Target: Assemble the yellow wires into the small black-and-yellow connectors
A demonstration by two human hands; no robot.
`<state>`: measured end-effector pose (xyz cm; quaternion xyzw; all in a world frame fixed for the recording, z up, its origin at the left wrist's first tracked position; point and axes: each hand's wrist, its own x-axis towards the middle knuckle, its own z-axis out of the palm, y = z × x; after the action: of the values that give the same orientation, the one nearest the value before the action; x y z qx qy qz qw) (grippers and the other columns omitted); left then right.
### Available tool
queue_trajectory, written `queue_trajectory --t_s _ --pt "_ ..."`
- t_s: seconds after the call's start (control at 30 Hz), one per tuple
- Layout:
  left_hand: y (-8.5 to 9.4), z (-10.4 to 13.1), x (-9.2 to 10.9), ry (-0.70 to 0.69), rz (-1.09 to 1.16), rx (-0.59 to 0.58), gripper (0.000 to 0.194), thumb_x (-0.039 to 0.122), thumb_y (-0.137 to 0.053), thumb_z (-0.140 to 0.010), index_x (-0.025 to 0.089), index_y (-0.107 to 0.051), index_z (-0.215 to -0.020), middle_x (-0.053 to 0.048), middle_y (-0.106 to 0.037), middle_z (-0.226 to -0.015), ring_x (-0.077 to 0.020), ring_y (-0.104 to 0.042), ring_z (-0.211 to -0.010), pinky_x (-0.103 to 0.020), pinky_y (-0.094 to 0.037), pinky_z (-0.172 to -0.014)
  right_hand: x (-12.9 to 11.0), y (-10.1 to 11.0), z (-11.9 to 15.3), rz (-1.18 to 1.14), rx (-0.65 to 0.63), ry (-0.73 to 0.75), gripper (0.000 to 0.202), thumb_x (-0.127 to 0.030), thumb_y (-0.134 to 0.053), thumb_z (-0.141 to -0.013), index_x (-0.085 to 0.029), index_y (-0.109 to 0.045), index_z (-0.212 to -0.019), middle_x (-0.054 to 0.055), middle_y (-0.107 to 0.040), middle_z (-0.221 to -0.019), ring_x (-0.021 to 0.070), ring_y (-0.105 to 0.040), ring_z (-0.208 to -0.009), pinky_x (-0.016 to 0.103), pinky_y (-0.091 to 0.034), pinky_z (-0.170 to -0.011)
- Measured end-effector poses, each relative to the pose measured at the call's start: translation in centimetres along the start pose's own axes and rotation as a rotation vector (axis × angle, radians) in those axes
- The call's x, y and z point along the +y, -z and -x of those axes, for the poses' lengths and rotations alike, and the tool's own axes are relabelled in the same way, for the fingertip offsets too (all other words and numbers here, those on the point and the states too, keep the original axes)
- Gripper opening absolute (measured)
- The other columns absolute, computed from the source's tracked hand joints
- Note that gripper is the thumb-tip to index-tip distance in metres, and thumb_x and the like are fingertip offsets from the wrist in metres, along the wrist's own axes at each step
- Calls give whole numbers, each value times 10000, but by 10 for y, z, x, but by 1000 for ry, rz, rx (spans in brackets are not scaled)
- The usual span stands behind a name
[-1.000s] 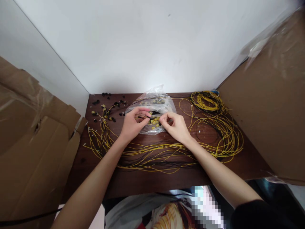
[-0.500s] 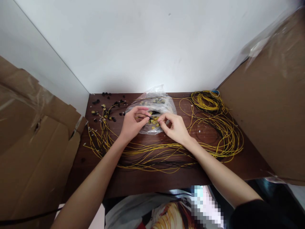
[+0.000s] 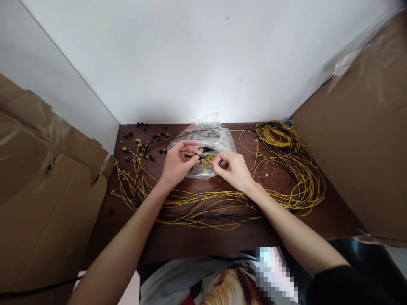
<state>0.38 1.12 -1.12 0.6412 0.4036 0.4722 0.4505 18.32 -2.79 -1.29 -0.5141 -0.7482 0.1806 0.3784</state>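
Thumb and fingers of my left hand (image 3: 182, 161) pinch a small black piece (image 3: 201, 157), too small to name surely, above a clear plastic bag (image 3: 222, 142). Just to its right, my right hand (image 3: 232, 167) pinches a thin yellow wire (image 3: 208, 160) that runs toward the black piece. Whether wire and piece are joined I cannot tell. Inside the bag lie several small yellow connector-like pieces (image 3: 205, 169) and some black ones. Below both hands, a bundle of long yellow and black wires (image 3: 219, 194) curves across the brown table (image 3: 190, 245).
Loose black caps (image 3: 129, 135) and yellow pieces are scattered at the table's back left. A coil of yellow and black wire (image 3: 273, 134) lies at the back right. Cardboard panels stand at left (image 3: 57, 182) and right (image 3: 359, 140), with a white wall (image 3: 197, 63) behind.
Both hands stay almost in place, with only a slight shift of the fingers. The wires and the bag look unchanged.
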Motion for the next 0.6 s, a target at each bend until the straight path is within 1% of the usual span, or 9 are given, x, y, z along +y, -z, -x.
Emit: queue_trajectory --t_s 0.13,0.27,0.33,0.4,0.47,0.53,0.6 --pt "1 -1 -2 4 30 9 294 160 -663 -676 134 -588 -958 -41 -668 -805 -147 -649 -741 -289 -575 -693 0 1 0 -13 -3 -5 158 -215 -537 -799 -166 -574 -653 2 -608 -666 108 -512 -583 227 -380 -565" --pt "2 -1 -4 6 33 5 281 168 -667 -678 134 -596 -948 -47 -671 -821 -148 -647 -743 -301 -580 -705 -1 1 0 -13 12 -19 185 -246 -530 -817 -167 -586 -660 6 -618 -669 105 -514 -564 230 -388 -548" --pt "1 -1 -5 4 26 3 265 171 -670 -678 131 -605 -931 -51 -672 -823 -152 -647 -750 -301 -579 -702 -2 1 0 -31 23 -28 148 -242 -530 -815 -166 -602 -709 9 -631 -692 107 -529 -573 226 -395 -533" --pt "1 -1 -5 2 25 -3 244 175 -670 -680 129 -614 -913 -53 -674 -825 -155 -650 -759 -296 -578 -700 -1 0 0 -55 28 -33 109 -232 -533 -812 -166 -620 -810 11 -645 -726 110 -549 -587 224 -408 -531" --pt "-1 0 -4 1 25 -21 227 178 -672 -682 133 -623 -898 -52 -676 -834 -159 -654 -772 -291 -575 -704 -1 -1 0 -67 25 -30 140 -234 -538 -816 -168 -625 -904 12 -656 -750 113 -563 -599 229 -419 -544" --pt "-2 1 -3 2 24 -48 199 186 -677 -682 138 -631 -870 -53 -677 -857 -161 -657 -785 -287 -574 -710 -1 -2 0 -62 15 -24 158 -245 -544 -823 -171 -631 -933 8 -655 -740 113 -562 -597 236 -423 -562" --pt "-4 2 -2 -3 14 -80 162 201 -679 -687 140 -638 -832 -57 -676 -880 -164 -656 -798 -283 -572 -709 0 -2 0 -50 10 -13 144 -252 -550 -829 -172 -641 -907 4 -645 -721 115 -558 -606 239 -418 -576"
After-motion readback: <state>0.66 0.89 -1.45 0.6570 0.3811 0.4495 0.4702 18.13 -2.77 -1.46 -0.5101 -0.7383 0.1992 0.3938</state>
